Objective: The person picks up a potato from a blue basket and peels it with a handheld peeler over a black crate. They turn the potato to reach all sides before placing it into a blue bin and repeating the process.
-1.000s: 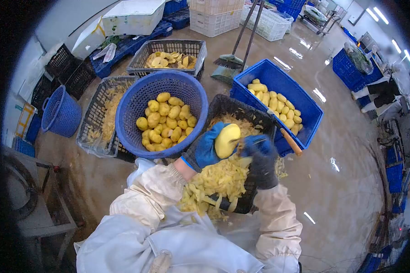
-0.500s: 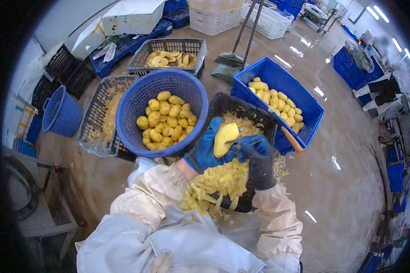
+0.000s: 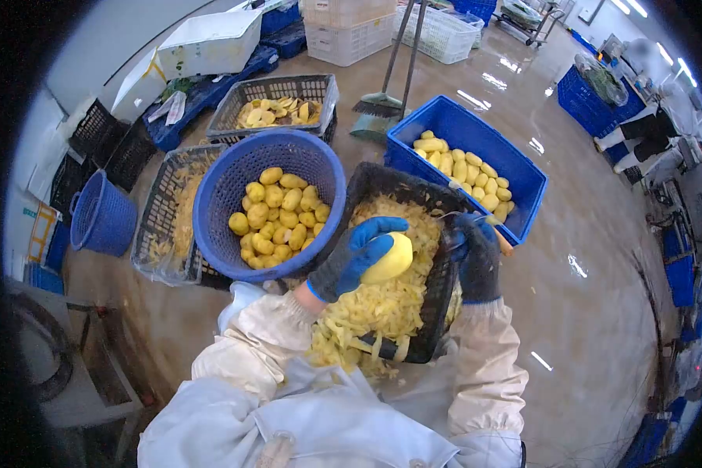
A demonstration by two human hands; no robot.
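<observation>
My left hand (image 3: 359, 261), in a blue and dark glove, grips a peeled yellow potato (image 3: 391, 260) above a black crate (image 3: 386, 178) heaped with peelings (image 3: 374, 316). To the right, over the crate's edge, my right hand (image 3: 477, 261) is closed around what looks like a peeler (image 3: 448, 214); only a thin metal part shows past the gloved fingers. A knife's wooden handle (image 3: 505, 244) shows just beyond that hand, at the near side of a blue crate (image 3: 515, 168) with several peeled potatoes (image 3: 472, 175) in it.
A round blue basket (image 3: 210, 207) of potatoes (image 3: 281, 214) stands left of the peelings. Behind it sits a crate (image 3: 265, 83) with potato pieces; another crate (image 3: 152, 210) holds shavings. A dustpan (image 3: 373, 125) with long handles stands on the wet floor (image 3: 600, 312).
My right hand has moved away from the potato, to the right. My left hand still holds the potato, now turned and a little lower. The whole view has shifted slightly.
</observation>
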